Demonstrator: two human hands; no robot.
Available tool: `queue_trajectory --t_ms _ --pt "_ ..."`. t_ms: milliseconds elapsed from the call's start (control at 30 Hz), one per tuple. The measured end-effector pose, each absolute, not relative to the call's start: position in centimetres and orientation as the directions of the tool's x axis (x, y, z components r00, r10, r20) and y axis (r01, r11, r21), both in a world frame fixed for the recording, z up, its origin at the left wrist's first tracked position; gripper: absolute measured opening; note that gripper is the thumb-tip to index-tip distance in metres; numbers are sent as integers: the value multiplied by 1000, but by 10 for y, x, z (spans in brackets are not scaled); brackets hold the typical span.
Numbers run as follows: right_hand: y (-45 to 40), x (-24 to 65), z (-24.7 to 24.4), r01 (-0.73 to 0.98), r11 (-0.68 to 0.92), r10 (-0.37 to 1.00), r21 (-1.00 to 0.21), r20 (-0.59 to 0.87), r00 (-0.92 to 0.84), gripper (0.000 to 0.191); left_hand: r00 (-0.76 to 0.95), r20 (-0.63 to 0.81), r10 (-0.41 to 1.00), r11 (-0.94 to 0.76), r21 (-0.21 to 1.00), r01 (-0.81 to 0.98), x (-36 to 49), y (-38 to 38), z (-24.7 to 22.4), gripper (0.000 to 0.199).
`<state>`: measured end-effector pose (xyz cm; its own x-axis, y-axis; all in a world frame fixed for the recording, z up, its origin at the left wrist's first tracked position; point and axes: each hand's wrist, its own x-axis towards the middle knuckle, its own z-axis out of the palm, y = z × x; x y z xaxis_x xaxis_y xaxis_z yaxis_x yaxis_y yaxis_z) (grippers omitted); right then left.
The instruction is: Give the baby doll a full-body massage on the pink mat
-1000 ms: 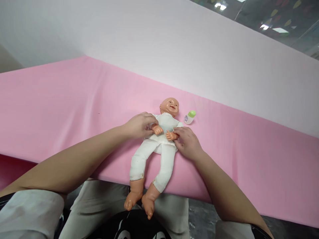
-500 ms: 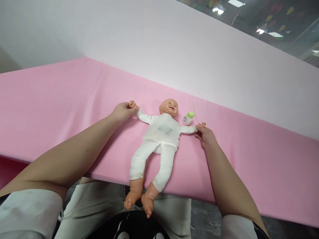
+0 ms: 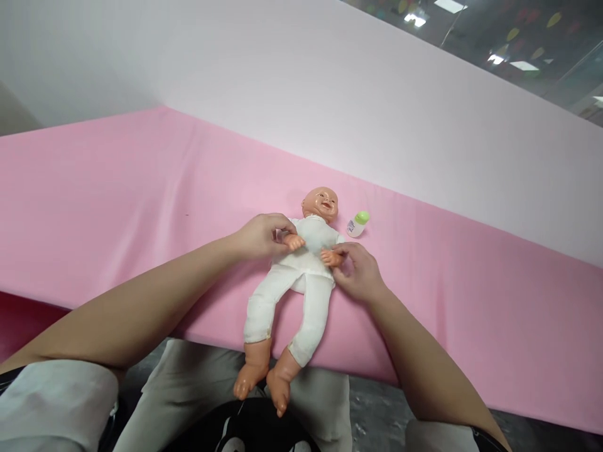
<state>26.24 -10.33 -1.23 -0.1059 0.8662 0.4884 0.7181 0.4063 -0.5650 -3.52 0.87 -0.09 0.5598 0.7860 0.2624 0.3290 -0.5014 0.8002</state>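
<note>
Nearest, well below both grips, are the person's pale trousers (image 3: 188, 383) and the dark floor (image 3: 377, 411). Below the grips too, the orange feet (image 3: 257, 364) of a baby doll (image 3: 313, 301) jut past the near edge of the pink desk (image 3: 103, 207); its white legs lead up between the grips. The right grip (image 3: 360, 271) pinches one doll wrist, and that small hand (image 3: 331, 258) points inward over the belly. The left grip (image 3: 264, 235) pinches the other, its small hand (image 3: 294, 242) likewise turned inward. The doll lies face up, torso between both grips, head (image 3: 321, 202) beyond them. Just past the right grip is a green-capped bottle (image 3: 358, 224). Farther beyond both grips rises a white wall (image 3: 301, 75).
</note>
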Motion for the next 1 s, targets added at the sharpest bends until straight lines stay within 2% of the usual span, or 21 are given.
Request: queue_trajectory --t_ms 100,167,233,300,400,500,567,700,800,900,1000 --pt "-104 250 -11 780 515 814 -355 488 -315 27 665 324 673 -663 662 349 -30 7 -2 28" --pt "-102 247 -11 791 531 806 -304 470 -360 23 697 352 625 -727 588 354 -28 9 -3 28" --pt "-101 248 -11 791 531 806 -304 470 -361 21 708 370 602 -754 554 352 -27 10 -4 28" --pt "-100 252 -13 781 503 823 -370 479 -304 21 688 374 621 -740 568 359 -28 10 -5 28" --pt "-94 266 -17 699 367 887 -614 458 -64 26 546 345 764 -599 693 401 -32 13 -5 32" --pt "-81 293 -22 414 258 895 -873 377 237 35 309 274 911 -372 869 327 -42 25 -7 40" --pt "-71 313 -24 203 211 876 -956 277 395 39 183 218 959 -255 943 215 -50 38 -10 40" --pt "-60 345 -28 -77 7 852 -997 -34 522 40 -32 -19 999 21 997 72 -67 70 -22 33" --pt "-57 358 -32 -148 -175 825 -973 -227 518 39 -30 -139 990 139 990 16 -75 86 -32 27" --pt "-56 363 -33 -139 -266 836 -954 -301 460 36 3 -139 990 139 990 21 -77 90 -37 27" --pt "-56 359 -32 -86 -236 846 -968 -248 472 33 7 -52 999 52 998 18 -73 83 -34 33"
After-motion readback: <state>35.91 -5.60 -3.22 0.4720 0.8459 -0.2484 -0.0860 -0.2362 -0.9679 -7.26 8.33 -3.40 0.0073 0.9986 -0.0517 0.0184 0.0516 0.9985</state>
